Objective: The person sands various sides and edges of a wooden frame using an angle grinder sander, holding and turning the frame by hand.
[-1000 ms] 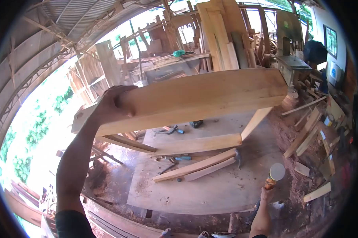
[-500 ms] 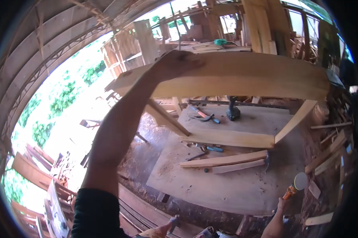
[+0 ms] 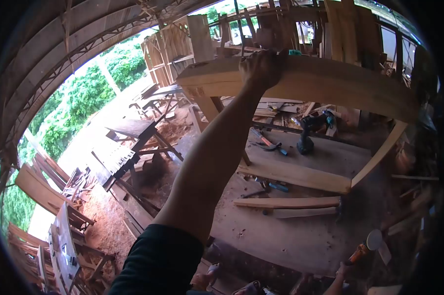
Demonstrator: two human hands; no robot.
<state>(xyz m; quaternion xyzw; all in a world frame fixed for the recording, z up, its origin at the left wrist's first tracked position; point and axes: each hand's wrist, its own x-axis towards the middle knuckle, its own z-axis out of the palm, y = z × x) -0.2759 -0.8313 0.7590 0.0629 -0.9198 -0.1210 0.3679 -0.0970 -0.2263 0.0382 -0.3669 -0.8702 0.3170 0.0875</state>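
My left hand point(image 3: 262, 71) reaches up to a wooden bench frame and grips the top edge of its broad, slightly curved board point(image 3: 325, 84), fingers curled over the far side. Slanting legs point(image 3: 380, 156) join the board to a lower rail point(image 3: 300, 174). Low at the right, my right hand point(image 3: 343, 272) is closed around an orange angle grinder point(image 3: 358, 254) with a round pale disc point(image 3: 374, 239) facing up. The grinder is apart from the bench frame.
On the worktop point(image 3: 281, 241) are a claw hammer point(image 3: 268, 142), a cordless drill point(image 3: 305, 142), a blue-handled tool point(image 3: 279, 187) and two loose wooden strips point(image 3: 288, 202). Sawdust and a small work table point(image 3: 131, 129) are at left. Planks lean behind and at right.
My left hand has slid right along the board's top and curled over its edge, from a flatter pose. The view has turned left; my right hand still holds the grinder low.
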